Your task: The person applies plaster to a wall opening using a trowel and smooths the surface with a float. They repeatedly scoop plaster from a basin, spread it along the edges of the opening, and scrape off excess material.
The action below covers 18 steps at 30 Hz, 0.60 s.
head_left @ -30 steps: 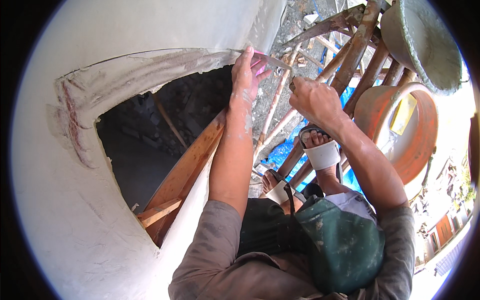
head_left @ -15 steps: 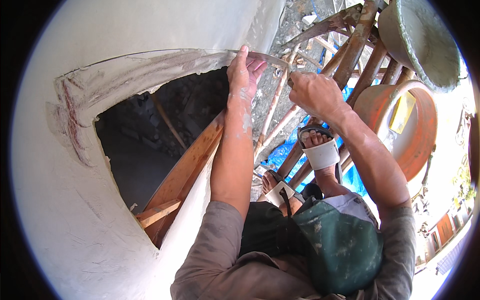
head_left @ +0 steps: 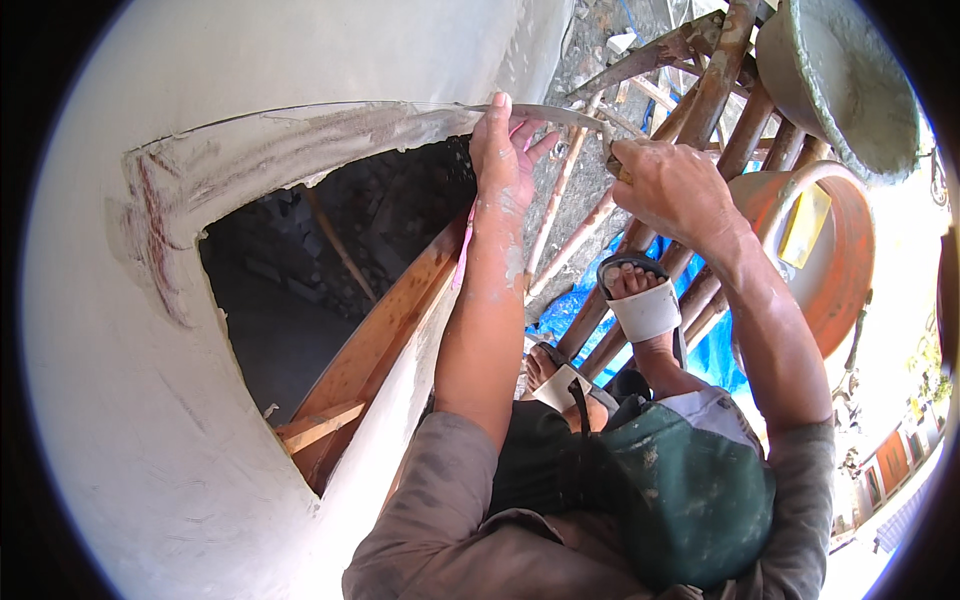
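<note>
My right hand (head_left: 680,190) is closed round the handle of a tool with a long, narrow metal blade (head_left: 555,115); whether it is a saw or a trowel I cannot tell. The blade points left, along the upper edge of an opening cut in a pale plastered wall (head_left: 100,400). My left hand (head_left: 505,160) is at that edge, its thumb upright across the blade and its fingers stretched apart. A thin pink strip (head_left: 464,250) hangs beside the left wrist; its upper end is hidden by the hand. A thin dark line runs leftward above the opening.
A wooden board (head_left: 375,350) slants inside the dark opening. To the right are an orange bucket (head_left: 850,255) with a yellow block (head_left: 803,225) in it and a plaster-coated basin (head_left: 800,90). My sandalled feet stand on brown poles (head_left: 735,150) above blue sheeting (head_left: 565,300).
Both hands and the blade have shifted slightly right. The left fingers have spread, and the pink strip now shows by the left wrist.
</note>
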Motion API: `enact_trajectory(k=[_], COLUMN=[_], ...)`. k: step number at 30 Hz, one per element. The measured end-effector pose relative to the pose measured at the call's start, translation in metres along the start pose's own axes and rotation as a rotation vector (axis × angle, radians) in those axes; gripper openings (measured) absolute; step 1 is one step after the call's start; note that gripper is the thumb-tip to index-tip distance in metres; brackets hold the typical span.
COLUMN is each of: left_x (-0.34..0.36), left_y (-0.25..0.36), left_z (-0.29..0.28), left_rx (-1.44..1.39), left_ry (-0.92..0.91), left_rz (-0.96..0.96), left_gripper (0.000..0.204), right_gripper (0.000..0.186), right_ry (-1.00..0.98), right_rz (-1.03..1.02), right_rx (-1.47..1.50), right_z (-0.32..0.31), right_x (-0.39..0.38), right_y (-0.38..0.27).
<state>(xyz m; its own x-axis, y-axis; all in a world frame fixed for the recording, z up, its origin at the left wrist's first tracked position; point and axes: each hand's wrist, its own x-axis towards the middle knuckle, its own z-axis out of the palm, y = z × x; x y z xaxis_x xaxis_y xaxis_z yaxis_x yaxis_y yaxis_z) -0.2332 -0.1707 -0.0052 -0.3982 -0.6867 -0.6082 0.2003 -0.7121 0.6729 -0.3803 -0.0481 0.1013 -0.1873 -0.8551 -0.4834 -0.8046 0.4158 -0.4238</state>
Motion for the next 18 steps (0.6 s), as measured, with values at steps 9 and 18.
enact_trajectory(k=[9,18], left_x=[0.012,0.01], left_y=[0.007,0.01], left_z=[-0.004,-0.006], left_rx=[0.036,0.013], left_ry=[0.065,0.1], left_rz=[-0.046,-0.014], left_gripper=[0.046,0.044], right_gripper=[0.019,0.019], right_ry=[0.046,0.025], right_rz=[0.009,-0.009], right_rx=[0.002,0.004], right_z=[0.023,0.015], right_x=[0.012,0.014], right_y=[-0.004,-0.004])
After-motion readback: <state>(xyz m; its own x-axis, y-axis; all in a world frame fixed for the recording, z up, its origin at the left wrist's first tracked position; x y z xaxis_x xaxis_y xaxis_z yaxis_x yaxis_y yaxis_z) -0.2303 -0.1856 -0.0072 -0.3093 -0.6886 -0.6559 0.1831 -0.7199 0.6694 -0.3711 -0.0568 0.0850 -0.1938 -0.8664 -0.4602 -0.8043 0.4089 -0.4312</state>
